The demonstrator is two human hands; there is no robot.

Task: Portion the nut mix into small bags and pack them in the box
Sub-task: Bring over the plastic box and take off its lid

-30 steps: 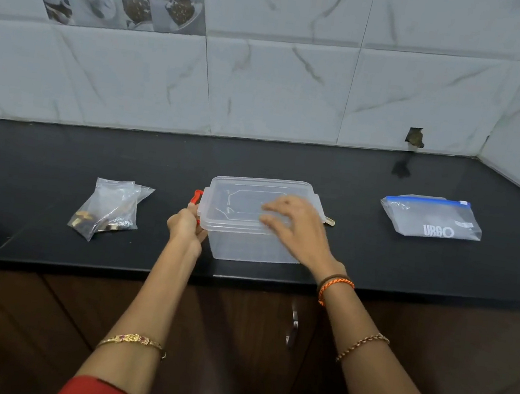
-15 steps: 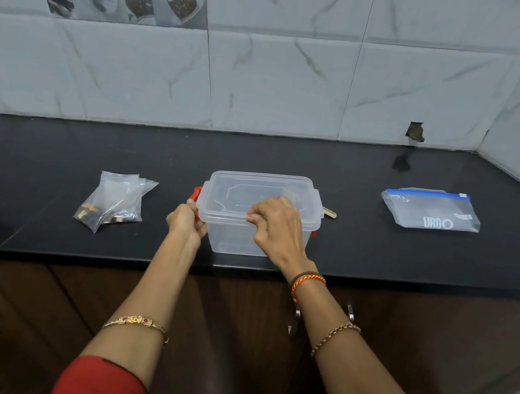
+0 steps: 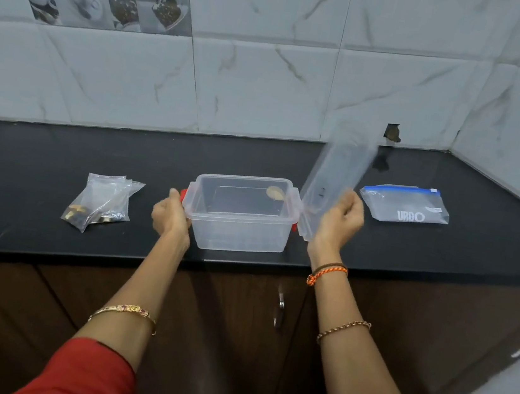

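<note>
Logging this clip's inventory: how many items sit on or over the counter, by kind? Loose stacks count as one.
Clear box: 1
Box lid, lifted and tilted in the right hand: 1
Stack of small bags, a few nuts inside: 1
Blue-zip pouch: 1
Total: 4
The left hand steadies the box at its red clip.

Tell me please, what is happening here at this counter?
A person is opening a clear plastic box on the black counter. The left hand steadies the box at its red clip, and the right hand holds the lid lifted and tilted beside it. The small bags with a few nuts lie to the left, a zip pouch to the right.
</note>
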